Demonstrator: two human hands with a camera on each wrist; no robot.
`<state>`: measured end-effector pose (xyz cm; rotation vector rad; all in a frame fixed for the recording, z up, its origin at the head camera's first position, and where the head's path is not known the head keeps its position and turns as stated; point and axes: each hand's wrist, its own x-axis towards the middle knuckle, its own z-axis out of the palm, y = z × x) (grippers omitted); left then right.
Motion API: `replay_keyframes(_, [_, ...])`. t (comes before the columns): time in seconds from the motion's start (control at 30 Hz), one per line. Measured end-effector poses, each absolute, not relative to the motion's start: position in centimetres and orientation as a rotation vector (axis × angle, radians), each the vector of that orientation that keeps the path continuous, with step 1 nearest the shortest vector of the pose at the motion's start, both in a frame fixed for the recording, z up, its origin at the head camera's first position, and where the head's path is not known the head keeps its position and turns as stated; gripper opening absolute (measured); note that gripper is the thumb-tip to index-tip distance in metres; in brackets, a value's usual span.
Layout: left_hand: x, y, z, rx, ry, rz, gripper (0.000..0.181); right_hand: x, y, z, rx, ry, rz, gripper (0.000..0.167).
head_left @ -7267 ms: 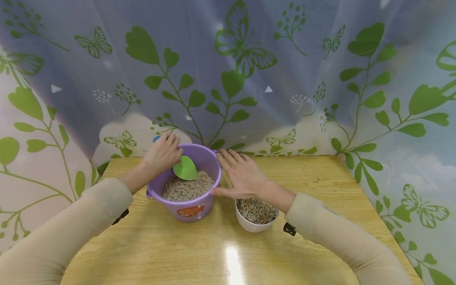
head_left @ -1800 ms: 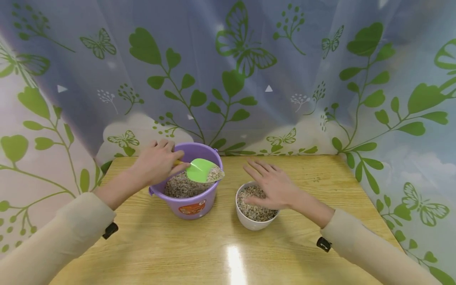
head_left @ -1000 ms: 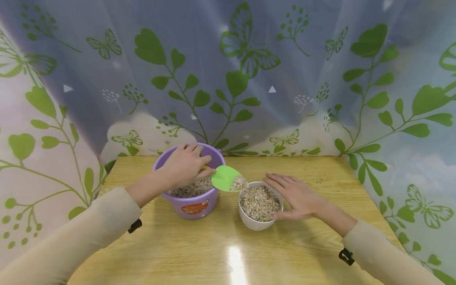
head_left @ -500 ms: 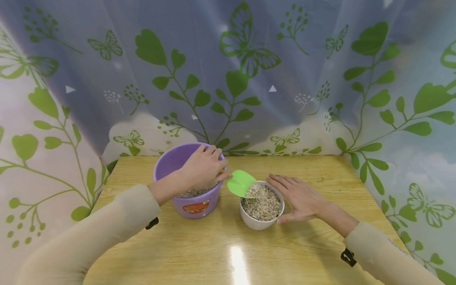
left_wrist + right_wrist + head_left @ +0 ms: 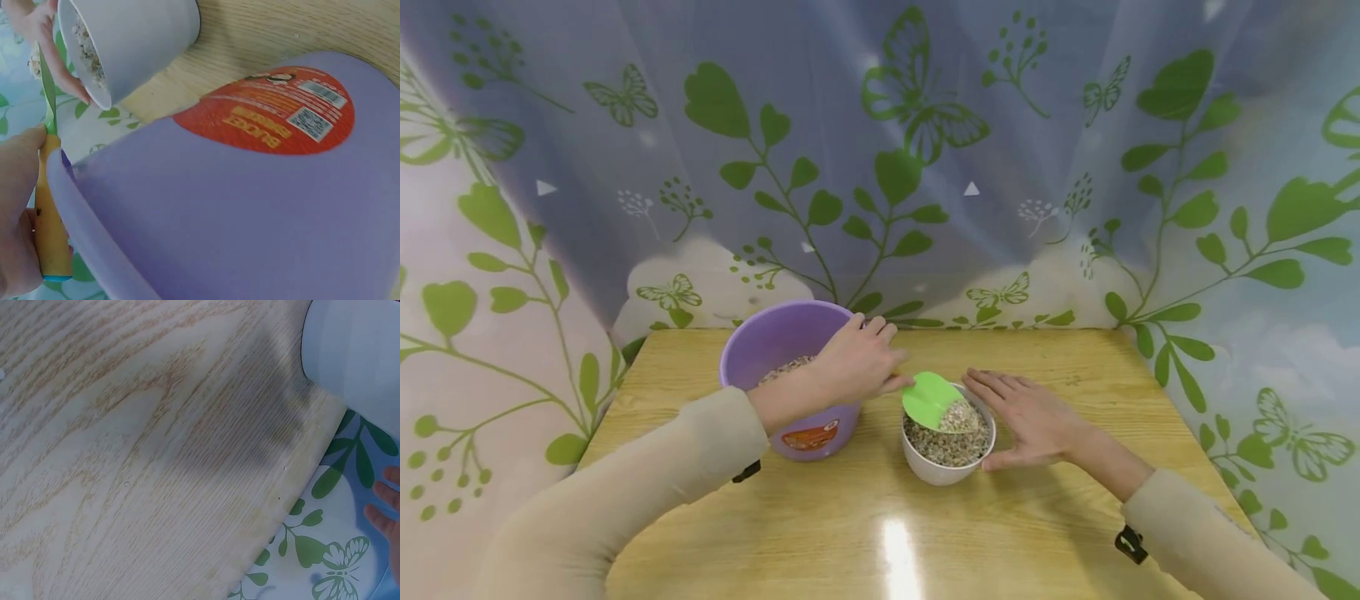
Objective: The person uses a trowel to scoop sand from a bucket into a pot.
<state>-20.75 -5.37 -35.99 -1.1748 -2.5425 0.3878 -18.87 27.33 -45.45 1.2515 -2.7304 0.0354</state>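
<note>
In the head view my left hand point(image 5: 857, 362) grips a small toy shovel point(image 5: 927, 398) with a green blade. Its yellow handle point(image 5: 51, 212) ends in blue in the left wrist view. A heap of gravel lies on the blade tip, over the white bowl point(image 5: 936, 473), which is filled with similar gravel. My right hand point(image 5: 1030, 421) is at the bowl's right side, fingers extended, thumb near the rim; whether it touches is unclear. The purple bucket point(image 5: 767, 337), holding more gravel point(image 5: 786, 367), stands left of the bowl, partly hidden by my left forearm.
A wooden table point(image 5: 820, 533) carries the bucket and bowl. Behind it hangs a curtain point(image 5: 850, 233) with green leaves and butterflies, close to the table's back edge. The bucket's rim rises between my left forearm and the table.
The shovel has come out of the bucket with gravel and moved right, over the bowl. My right hand has gone from beside the bucket to the bowl's right side.
</note>
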Motion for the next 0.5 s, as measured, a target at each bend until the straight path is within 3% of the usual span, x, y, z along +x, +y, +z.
replay_keyframes(0.5, [-20.9,-3.0,-35.5,-1.183,-2.454,0.565,0.048,-18.9,27.2,-45.4,1.24,-2.757,0.071,0.124])
